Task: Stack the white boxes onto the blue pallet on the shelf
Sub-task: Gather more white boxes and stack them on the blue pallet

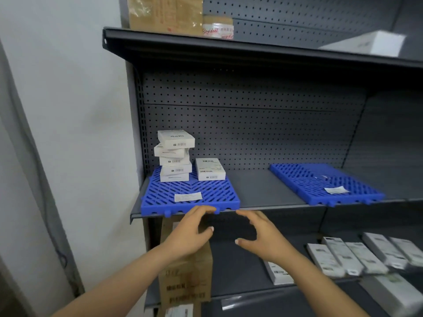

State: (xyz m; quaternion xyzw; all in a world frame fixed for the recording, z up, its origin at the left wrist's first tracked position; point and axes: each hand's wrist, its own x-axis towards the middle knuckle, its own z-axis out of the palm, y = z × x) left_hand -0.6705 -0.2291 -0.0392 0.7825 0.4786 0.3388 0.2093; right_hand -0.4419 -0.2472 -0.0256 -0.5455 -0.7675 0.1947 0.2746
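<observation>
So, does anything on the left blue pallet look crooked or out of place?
Yes. The stack of five white boxes at the back left of the left blue pallet is uneven: the boxes are twisted against each other and the upper ones overhang. The single white box beside it lies flat.

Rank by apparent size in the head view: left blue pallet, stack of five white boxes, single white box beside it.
1. Left blue pallet
2. Stack of five white boxes
3. Single white box

Five flat white cardboard boxes (175, 156) form a crooked stack at the back left of a blue slatted plastic pallet (194, 197); a sixth white box (210, 169) lies beside it. Both empty hands, left hand (190, 234) and right hand (263, 236), hover before the grey metal shelf (263, 191).
</observation>
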